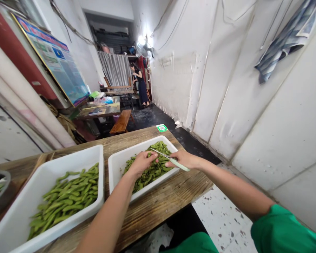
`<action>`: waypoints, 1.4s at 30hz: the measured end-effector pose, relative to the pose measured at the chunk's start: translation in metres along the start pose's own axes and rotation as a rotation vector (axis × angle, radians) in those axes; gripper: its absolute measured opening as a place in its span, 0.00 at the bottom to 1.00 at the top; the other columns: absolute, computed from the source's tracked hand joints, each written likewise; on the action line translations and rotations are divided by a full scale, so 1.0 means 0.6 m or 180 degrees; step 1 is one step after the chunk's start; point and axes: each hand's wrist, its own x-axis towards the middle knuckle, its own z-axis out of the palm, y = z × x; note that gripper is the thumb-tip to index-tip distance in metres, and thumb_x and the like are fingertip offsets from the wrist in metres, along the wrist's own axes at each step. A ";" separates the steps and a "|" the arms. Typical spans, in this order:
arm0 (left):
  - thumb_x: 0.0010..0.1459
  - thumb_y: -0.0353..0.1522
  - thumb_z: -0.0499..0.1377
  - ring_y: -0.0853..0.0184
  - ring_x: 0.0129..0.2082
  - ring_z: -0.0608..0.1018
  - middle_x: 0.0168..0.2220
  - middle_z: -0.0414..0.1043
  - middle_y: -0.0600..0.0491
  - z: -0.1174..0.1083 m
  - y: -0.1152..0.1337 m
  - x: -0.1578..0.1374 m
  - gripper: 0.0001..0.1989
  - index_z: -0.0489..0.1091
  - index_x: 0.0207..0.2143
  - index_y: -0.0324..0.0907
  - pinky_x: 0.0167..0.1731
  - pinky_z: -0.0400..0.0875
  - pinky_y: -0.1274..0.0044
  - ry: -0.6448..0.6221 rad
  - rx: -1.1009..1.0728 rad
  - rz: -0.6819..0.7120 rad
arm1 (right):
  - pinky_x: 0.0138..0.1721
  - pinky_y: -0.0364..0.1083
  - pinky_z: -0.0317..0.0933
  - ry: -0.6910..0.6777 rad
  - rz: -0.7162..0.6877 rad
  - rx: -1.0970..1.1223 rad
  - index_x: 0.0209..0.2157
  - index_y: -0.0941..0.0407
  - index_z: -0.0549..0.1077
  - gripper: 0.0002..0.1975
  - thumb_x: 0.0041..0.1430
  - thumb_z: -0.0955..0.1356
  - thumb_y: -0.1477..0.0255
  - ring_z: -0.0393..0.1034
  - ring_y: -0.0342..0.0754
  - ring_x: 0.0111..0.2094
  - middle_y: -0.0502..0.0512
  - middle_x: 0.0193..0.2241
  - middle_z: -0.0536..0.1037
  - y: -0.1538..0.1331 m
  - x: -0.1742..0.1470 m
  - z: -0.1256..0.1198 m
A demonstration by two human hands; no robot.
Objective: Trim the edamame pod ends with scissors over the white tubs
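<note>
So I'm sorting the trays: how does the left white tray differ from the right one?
The left tray lies nearer the camera, untouched; the right tray has both hands over it. The left hand is on its pods; the right hand holds scissors. Both are white and hold green pods.

Green pods (150,172) lie heaped in the right-hand white tray (116,165) on the desk; pale-handled scissors (171,160) angle over them, blades pointing far-left.
</note>
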 end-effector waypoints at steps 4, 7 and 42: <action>0.43 0.42 0.62 0.77 0.10 0.52 0.09 0.52 0.60 -0.004 -0.003 -0.003 0.15 0.70 0.22 0.38 0.13 0.40 0.81 -0.0169 0.0011 -0.0291 | 0.23 0.38 0.51 -0.0073 0.0091 -0.0084 0.25 0.60 0.73 0.25 0.46 0.66 0.50 0.61 0.41 0.23 0.48 0.18 0.67 0.001 -0.001 0.007; 0.40 0.41 0.65 0.77 0.10 0.53 0.09 0.53 0.61 -0.005 -0.006 -0.002 0.15 0.70 0.25 0.38 0.12 0.40 0.82 0.0001 -0.0156 -0.0469 | 0.21 0.38 0.51 -0.0144 0.0144 0.0099 0.23 0.60 0.71 0.24 0.43 0.67 0.51 0.59 0.40 0.21 0.47 0.16 0.64 0.002 -0.003 0.007; 0.46 0.27 0.55 0.76 0.12 0.60 0.14 0.59 0.61 0.000 -0.011 0.017 0.09 0.63 0.33 0.40 0.12 0.45 0.84 0.0845 -0.0105 -0.0672 | 0.10 0.37 0.56 -0.0604 0.0690 0.1769 0.21 0.58 0.61 0.23 0.43 0.69 0.52 0.57 0.37 0.12 0.44 0.14 0.63 0.016 -0.014 -0.005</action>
